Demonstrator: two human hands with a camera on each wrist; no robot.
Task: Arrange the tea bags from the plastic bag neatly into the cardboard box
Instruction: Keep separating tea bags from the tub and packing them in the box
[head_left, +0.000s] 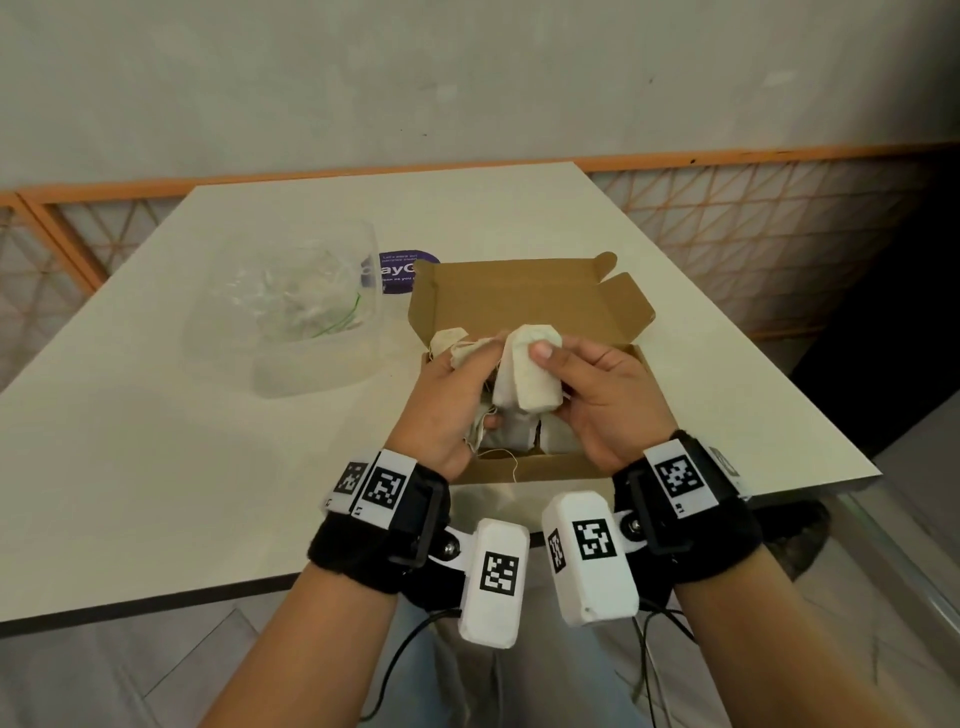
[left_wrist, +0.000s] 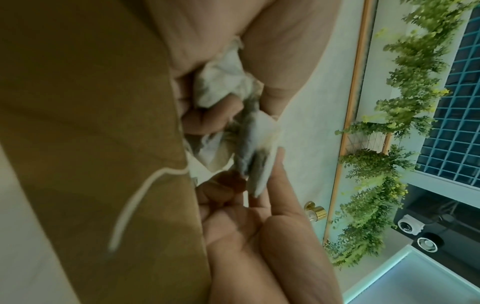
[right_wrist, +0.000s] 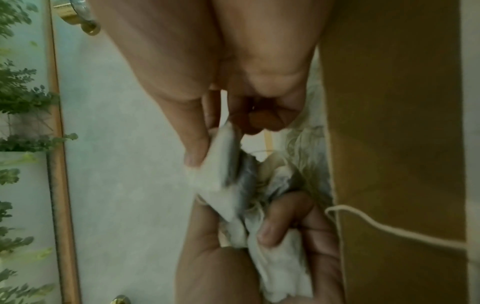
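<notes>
Over the box (head_left: 524, 306), our right hand (head_left: 597, 400) pinches a tea bag (head_left: 524, 379); our left hand (head_left: 447, 410) grips a bunch of bags (head_left: 467, 353).

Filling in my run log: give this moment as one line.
left hand: grips bunch of tea bags | right hand: pinches one tea bag | cardboard box: open, bags inside | plastic bag: left of box

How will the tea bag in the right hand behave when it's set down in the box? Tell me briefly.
The tea bag pinched by the right hand looks soft and probably light; its paper creases, so it likely flops rather than stands. Loose strings trail over the cardboard box edge, so it may snag the bunch in the left hand.
</notes>
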